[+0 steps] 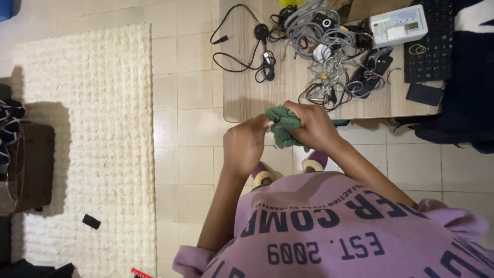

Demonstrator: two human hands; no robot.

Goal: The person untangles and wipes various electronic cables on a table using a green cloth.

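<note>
A crumpled green cloth (282, 127) is bunched between both hands, just in front of the near edge of a wooden table (242, 92). My right hand (314, 126) wraps around the cloth from the right. My left hand (244, 144) grips its left side with the fingertips. Both hands hover over the tiled floor, above my feet in purple and yellow slippers (265, 174).
On the table lie a black cable with plug (257, 46), a tangle of grey cables (329, 46), a white device (399, 24), a black keyboard (435, 46) and a dark phone (424, 94). A cream rug (87, 139) covers the floor at left, with a small black object (91, 222) on it.
</note>
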